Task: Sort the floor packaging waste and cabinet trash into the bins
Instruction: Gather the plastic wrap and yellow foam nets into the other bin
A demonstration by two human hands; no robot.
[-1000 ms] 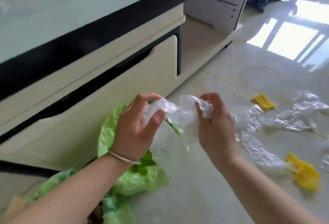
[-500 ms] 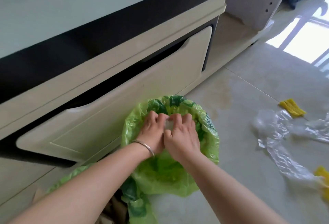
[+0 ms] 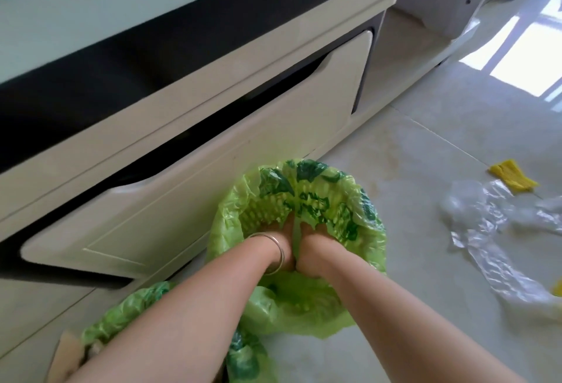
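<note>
Floor [image 3: 425, 346] tiles gleam pale beside our cabinet [image 3: 213, 188]; our hands [image 3: 292, 239] plunge together into the green-lined bin [image 3: 374, 248], grip hidden.

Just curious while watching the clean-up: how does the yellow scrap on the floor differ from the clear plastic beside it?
The yellow scrap is small, opaque and ribbed; the clear plastic is see-through, crinkled and glossy. The scrap lies compact, while the plastic sprawls in a long strip across the tiles. Both lie loose on the floor, outside the green-lined bin.

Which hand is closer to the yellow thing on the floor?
Right. The right hand is down in the green-lined bin, on the side towards the yellow piece; the left hand is beside it, farther away.
</note>
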